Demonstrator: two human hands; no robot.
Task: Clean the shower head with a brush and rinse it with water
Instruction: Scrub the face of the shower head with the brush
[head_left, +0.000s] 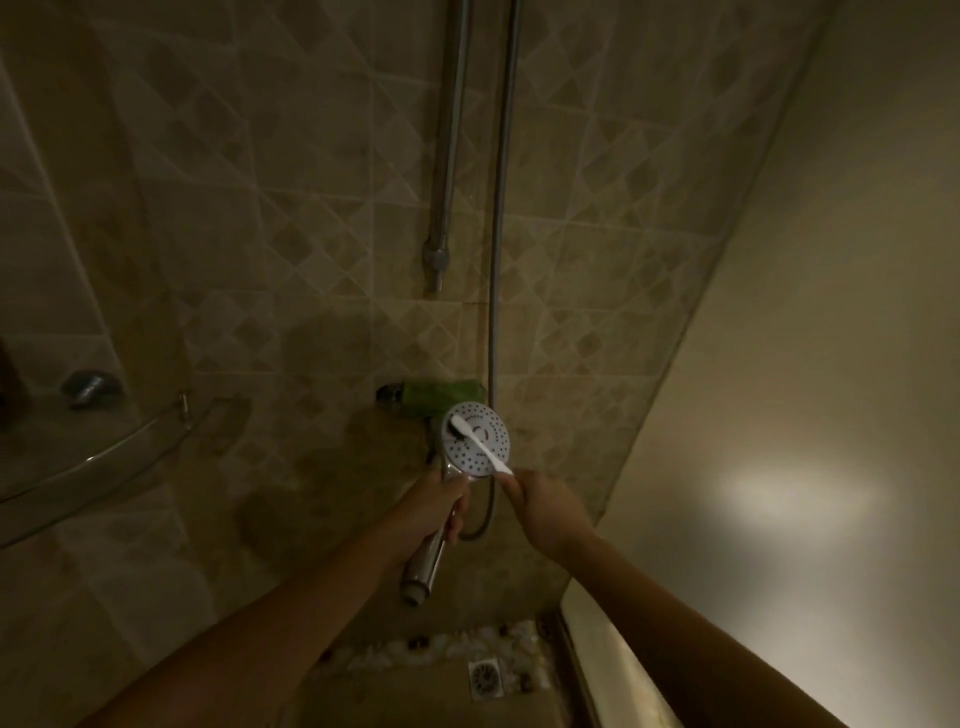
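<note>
Centrally, I am gripping the shower head handle in my left hand while my right hand is pinching the brush, scrubbing its face; rinsing is coming next.

Dim beige tiled wall; floor drain among pebbles

No readable text, label, brand, number or sign shows on anything in this dim shower stall.
</note>
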